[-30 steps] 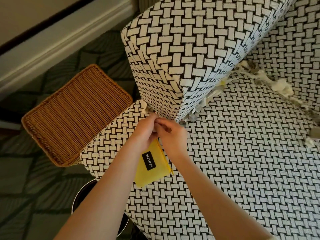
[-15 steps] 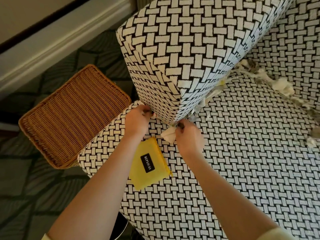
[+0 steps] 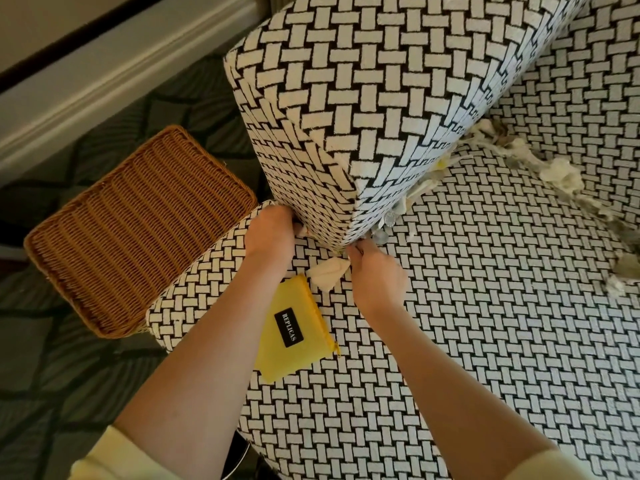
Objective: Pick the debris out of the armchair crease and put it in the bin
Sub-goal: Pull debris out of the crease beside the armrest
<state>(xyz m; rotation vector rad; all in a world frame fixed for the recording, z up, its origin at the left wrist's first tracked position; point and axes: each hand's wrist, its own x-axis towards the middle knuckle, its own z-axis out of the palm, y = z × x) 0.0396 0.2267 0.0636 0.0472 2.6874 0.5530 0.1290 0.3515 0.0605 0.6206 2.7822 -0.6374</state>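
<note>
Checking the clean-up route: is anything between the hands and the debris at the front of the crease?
Nothing visible. Both the left hand and the right hand are already at the armrest corner, where debris lines the crease. A cream scrap lies loose between them, beside the yellow pouch.

Soft, even daylight fills the scene, brightest on the top face of the armchair's arm (image 3: pixel 381 64) and on the seat cushion (image 3: pixel 485 323) beside it, with no hard glare anywhere. The carpet (image 3: pixel 52 375) left of the armchair is much dimmer, its pattern sinking into grey. A faint shadow lies under the arm's lower edge, and both forearms cast only weak shade on the seat. Wide-angle bending bows the skirting board (image 3: pixel 121 74) above the wicker basket (image 3: pixel 138 230) and stretches the weave pattern toward the corners. Focus is fairly crisp mid-frame; the pale sleeve (image 3: pixel 104 459) at the bottom edge is soft.
</note>
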